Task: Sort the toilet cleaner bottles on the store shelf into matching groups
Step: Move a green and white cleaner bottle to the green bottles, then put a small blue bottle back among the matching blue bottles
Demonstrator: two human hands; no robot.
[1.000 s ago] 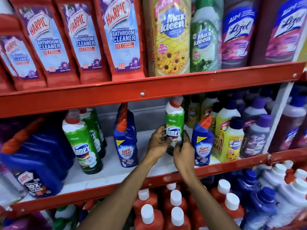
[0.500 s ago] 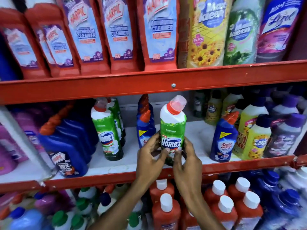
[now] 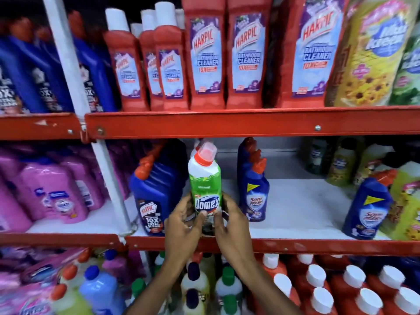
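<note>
A green-and-white Domex bottle (image 3: 205, 185) with a red cap stands upright over the front of the white middle shelf (image 3: 302, 212). My left hand (image 3: 183, 226) and my right hand (image 3: 230, 223) grip its lower part from either side. Blue Harpic bottles (image 3: 156, 196) stand right beside it on the left. A row of blue Sani Fresh bottles (image 3: 253, 192) stands just to its right. A lone blue Sani Fresh bottle (image 3: 369, 205) stands further right near the shelf's front edge. Other Domex bottles are hidden behind the held one.
Red Harpic bathroom cleaner bottles (image 3: 205, 57) fill the top shelf. Pink bottles (image 3: 52, 192) stand left of a white upright post (image 3: 109, 178). Yellow and green Max Kleen bottles (image 3: 404, 201) crowd the right. White-capped red bottles (image 3: 318, 287) sit below the red shelf rail (image 3: 318, 245).
The Domex bottle, held in both hands, has moved left along the shelf, from beside the lone Sani Fresh bottle to next to the blue Harpic bottles. My view has swung left.
</note>
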